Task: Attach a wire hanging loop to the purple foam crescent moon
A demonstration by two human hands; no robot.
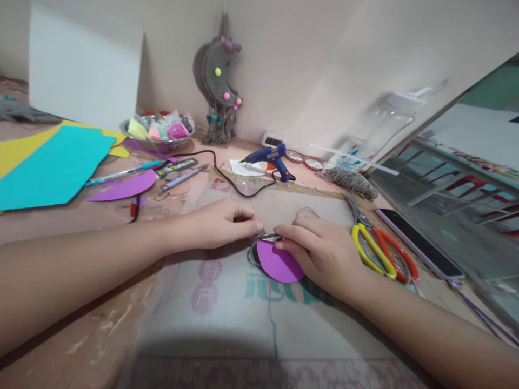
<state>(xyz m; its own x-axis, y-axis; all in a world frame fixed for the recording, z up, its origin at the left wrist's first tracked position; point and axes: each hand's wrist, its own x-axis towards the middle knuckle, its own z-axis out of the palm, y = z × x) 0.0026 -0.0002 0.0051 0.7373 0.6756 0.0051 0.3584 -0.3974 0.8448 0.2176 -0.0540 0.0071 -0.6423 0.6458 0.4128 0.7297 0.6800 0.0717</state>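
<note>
My left hand [221,222] is closed in a pinch, its fingertips at a small grey bit whose kind I cannot make out. Close by, my right hand [318,246] pinches a thin dark metallic-looking piece [268,236], which spans the gap between the two hands. Below it lies a purple paper disc [280,263], partly covered by my right fingers. From under the disc's left side shows a dark rounded thing with a grey cord loop [254,254]. A thin loop of grey cord [307,212] rises behind my right hand.
A blue glue gun [270,159] stands at the back, its black cable running left. Scissors [377,248], a phone [421,243] and a grey yarn bundle [351,182] lie right. Left are cyan sheets [57,167], pens and a metal bowl [158,143]. A decorated grey moon [217,70] stands behind.
</note>
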